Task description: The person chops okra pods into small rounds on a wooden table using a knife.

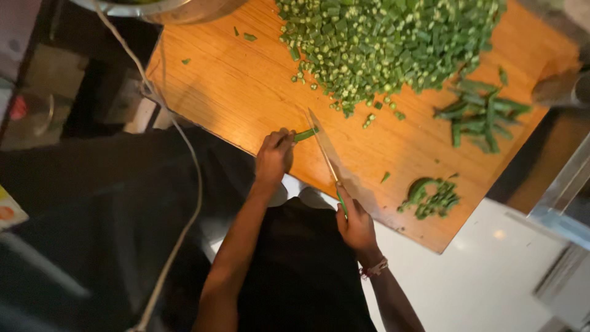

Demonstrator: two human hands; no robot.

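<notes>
My left hand (273, 157) pinches a green bean (305, 134) flat against the near edge of a wooden cutting board (233, 86). My right hand (354, 222) grips the handle of a kitchen knife (324, 149), whose blade lies across the bean's free end. A large heap of chopped green bean pieces (384, 40) fills the far part of the board. Several whole beans (479, 114) lie at the right side. A small pile of trimmed ends (430, 197) sits near the board's front right corner.
A metal bowl (166, 9) stands at the board's far left corner. A white cable (184, 160) runs down the left side past the board. White floor (479, 276) shows at lower right, and a metal frame (562, 190) rises on the right.
</notes>
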